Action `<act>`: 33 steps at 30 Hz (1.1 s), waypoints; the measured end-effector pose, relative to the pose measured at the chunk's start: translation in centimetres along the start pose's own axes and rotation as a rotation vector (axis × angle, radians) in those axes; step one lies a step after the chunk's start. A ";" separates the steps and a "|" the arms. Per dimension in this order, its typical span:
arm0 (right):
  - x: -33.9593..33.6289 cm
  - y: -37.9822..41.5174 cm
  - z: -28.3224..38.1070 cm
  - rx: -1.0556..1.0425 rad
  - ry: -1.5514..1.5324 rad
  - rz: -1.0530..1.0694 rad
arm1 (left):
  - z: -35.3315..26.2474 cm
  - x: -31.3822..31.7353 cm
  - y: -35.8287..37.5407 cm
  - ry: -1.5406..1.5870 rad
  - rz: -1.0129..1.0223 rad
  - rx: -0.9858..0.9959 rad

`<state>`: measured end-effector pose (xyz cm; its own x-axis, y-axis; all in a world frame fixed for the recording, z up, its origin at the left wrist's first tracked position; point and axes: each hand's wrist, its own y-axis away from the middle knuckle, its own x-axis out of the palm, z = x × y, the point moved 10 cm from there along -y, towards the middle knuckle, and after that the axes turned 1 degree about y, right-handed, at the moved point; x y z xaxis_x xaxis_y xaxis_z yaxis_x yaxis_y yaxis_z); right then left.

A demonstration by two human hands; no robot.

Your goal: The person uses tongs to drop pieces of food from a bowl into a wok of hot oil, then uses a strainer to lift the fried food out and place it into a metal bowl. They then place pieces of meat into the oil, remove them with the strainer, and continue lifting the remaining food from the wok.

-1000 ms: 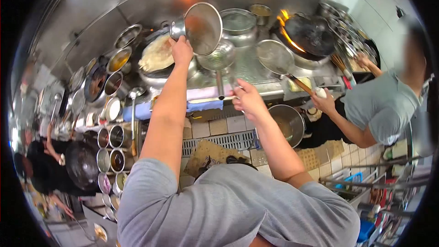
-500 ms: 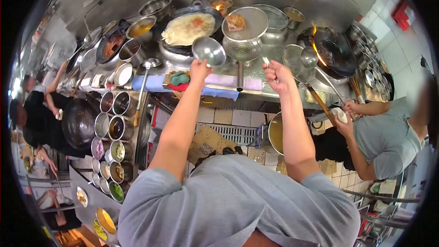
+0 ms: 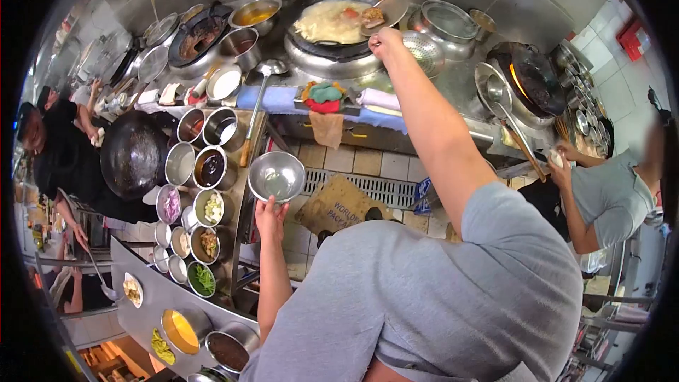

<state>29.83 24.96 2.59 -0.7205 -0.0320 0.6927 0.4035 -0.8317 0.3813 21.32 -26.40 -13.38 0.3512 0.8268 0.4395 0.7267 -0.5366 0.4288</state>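
My left hand [image 3: 269,219] holds a shiny metal bowl [image 3: 276,174] by its near rim, low over the floor beside the container counter. A little clear liquid seems to lie in the bowl. At the stove, my right hand [image 3: 385,42] is closed around the handle of a round mesh strainer [image 3: 395,8]. The strainer is tilted above the right side of a wok [image 3: 322,46]. Browned food [image 3: 373,18] sits at its lower edge. Pale food [image 3: 327,22] with a reddish patch spreads across the wok. Just right of my hand lies a perforated scoop [image 3: 426,54].
Several ingredient containers [image 3: 213,209] line the left counter. A ladle [image 3: 263,85] lies near them. Flame burns in the right-hand wok [image 3: 530,81], where a co-worker [image 3: 601,191] stands. Other people work at left. Cardboard [image 3: 341,201] lies on the floor.
My left hand has brought the bowl down and left, away from the stove. My right hand has moved forward and left, carrying the strainer over the wok and tilting it.
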 end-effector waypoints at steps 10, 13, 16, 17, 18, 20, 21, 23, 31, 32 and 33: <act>4.9 2.5 0.1 -0.358 0.560 -0.279 | -3.8 -9.2 2.6 0.107 -0.081 0.030; 6.6 6.6 0.4 -0.440 0.523 -0.258 | -4.9 -10.5 2.7 0.128 -0.107 0.036; 4.4 2.2 3.1 -0.631 0.903 -0.351 | -6.2 -11.1 3.0 0.114 -0.102 0.089; 3.1 1.6 3.5 -0.581 0.920 -0.340 | -6.7 -11.4 3.2 0.118 -0.103 0.105; 2.5 1.9 3.7 -0.534 0.933 -0.327 | -7.4 -11.5 3.3 0.122 -0.103 0.125; 2.6 5.0 3.0 -0.461 0.852 -0.227 | -8.3 -11.5 3.8 0.134 -0.099 0.131; 1.5 5.2 2.5 -0.419 0.874 -0.309 | -8.5 -11.5 4.1 0.137 -0.106 0.121; -0.8 4.5 1.6 -0.372 0.898 -0.385 | -8.6 -11.5 4.4 0.141 -0.119 0.114; 3.5 9.5 8.9 -0.523 1.508 -0.079 | -8.7 -11.3 4.7 0.100 -0.116 0.092; 4.2 10.2 8.2 -0.424 1.620 -0.013 | -8.8 -11.4 4.9 0.102 -0.121 0.093; 4.0 10.2 7.5 -0.426 1.605 -0.018 | -9.2 -10.9 5.3 0.100 -0.119 0.100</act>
<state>35.33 20.48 13.86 -0.6413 -0.2976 -0.7072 0.4109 -0.9116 0.0110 15.91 -39.77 -8.60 0.2027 0.8597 0.4689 0.8165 -0.4128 0.4037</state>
